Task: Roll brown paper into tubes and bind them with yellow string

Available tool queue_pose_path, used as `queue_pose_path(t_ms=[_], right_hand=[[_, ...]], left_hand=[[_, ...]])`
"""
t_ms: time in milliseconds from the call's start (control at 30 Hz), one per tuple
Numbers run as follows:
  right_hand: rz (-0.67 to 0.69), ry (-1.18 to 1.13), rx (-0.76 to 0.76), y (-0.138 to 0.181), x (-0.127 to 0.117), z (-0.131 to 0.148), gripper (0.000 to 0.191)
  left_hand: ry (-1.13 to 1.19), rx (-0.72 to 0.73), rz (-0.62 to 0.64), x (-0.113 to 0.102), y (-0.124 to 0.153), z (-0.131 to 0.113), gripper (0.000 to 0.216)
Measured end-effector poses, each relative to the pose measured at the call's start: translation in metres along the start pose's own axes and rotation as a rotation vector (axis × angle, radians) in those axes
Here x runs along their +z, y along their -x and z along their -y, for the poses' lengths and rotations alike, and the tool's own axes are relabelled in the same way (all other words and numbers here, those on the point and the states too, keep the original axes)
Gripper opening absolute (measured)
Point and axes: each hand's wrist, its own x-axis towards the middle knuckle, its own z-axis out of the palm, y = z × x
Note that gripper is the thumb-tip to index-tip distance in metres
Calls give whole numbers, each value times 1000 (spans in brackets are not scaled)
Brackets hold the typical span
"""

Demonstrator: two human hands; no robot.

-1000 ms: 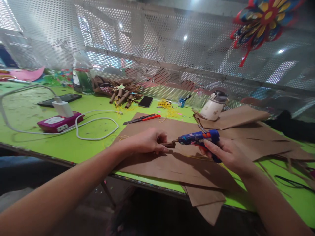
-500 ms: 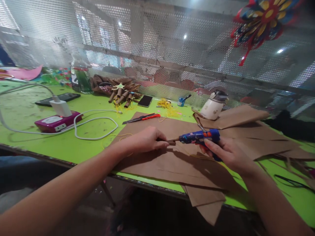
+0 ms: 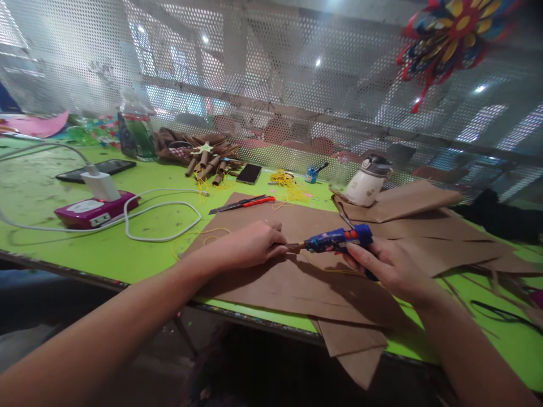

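My left hand (image 3: pixel 254 246) is closed round a small brown paper roll (image 3: pixel 292 247), of which only the right end shows past my fingers. My right hand (image 3: pixel 384 265) grips a blue glue gun (image 3: pixel 337 240) held level, its nozzle touching that end of the roll. Both hands hover over large brown paper sheets (image 3: pixel 297 282) spread on the green table (image 3: pixel 85 243). A yellow thread (image 3: pixel 212 233) lies by my left wrist.
A red-handled cutter (image 3: pixel 246 203), a pink device with a white charger and cable (image 3: pixel 95 206), two phones (image 3: pixel 250 173), a bundle of brown paper rolls (image 3: pixel 210 158), a glass jar (image 3: pixel 136 130), a white bottle (image 3: pixel 367 181) and yellow thread (image 3: pixel 291 183) lie behind. A perforated screen closes the back.
My left hand has drawn the paper roll further into its fingers, so less of it shows. The glue gun's nozzle has followed slightly left and stays at the roll's end.
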Motion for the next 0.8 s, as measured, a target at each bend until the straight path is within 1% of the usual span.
queue_pose_path(t_ms=[167,300,433,567,800], right_hand=[[-20,-1,6,0,1,-1,39],[-39,32,-4,0,0,1,39],[-33,72,-3,1,-3,3,41],[-12,32,1,1,-3,3,41],[-11,-41,19,-2,5,-2,39]], left_hand=[[9,21,-15,4,0,2,36],[56,-30,-39,0,2,-3,33],[55,-59,-16,-5,3,-5,30],[19,-42,-6,-5,2,-4,29],[4,12,-22,0,2,-2,28]])
